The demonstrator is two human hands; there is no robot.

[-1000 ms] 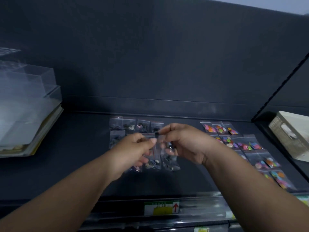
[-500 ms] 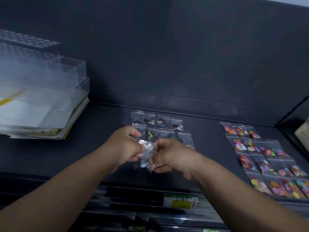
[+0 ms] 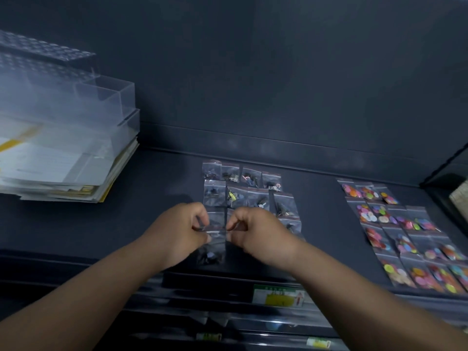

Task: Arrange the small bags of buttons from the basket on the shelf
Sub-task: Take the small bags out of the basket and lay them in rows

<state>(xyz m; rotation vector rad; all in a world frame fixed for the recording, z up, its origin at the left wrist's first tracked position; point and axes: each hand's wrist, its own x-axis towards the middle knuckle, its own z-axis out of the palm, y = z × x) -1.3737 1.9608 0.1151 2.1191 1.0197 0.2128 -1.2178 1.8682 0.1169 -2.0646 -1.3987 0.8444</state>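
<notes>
Near the shelf's front edge, at centre, I've got one small clear bag (image 3: pixel 214 245) of dark buttons stretched between both hands, top strip pulled flat, the button end drooping toward the camera (can't tell if it touches down). Left hand (image 3: pixel 177 230) pinches the bag's top left corner, thumb against curled fingers; right hand (image 3: pixel 257 233) pinches the top right corner the same way. Just behind the hands lie the dark-button bags (image 3: pixel 239 190), set in rows on the shelf (image 3: pixel 121 219), edges touching or overlapping, the nearest ones partly hidden by knuckles. Well apart to the right sits a second block, the bright-button bags (image 3: pixel 405 239), also in rows. At far left stands a stack of clear plastic boxes (image 3: pixel 76 117) w/ papers under it. Below the shelf lip a green-yellow label (image 3: pixel 278 296) shows, txt unreadable. A pale woven corner (image 3: pixel 459 196) pokes in at the right edge.
</notes>
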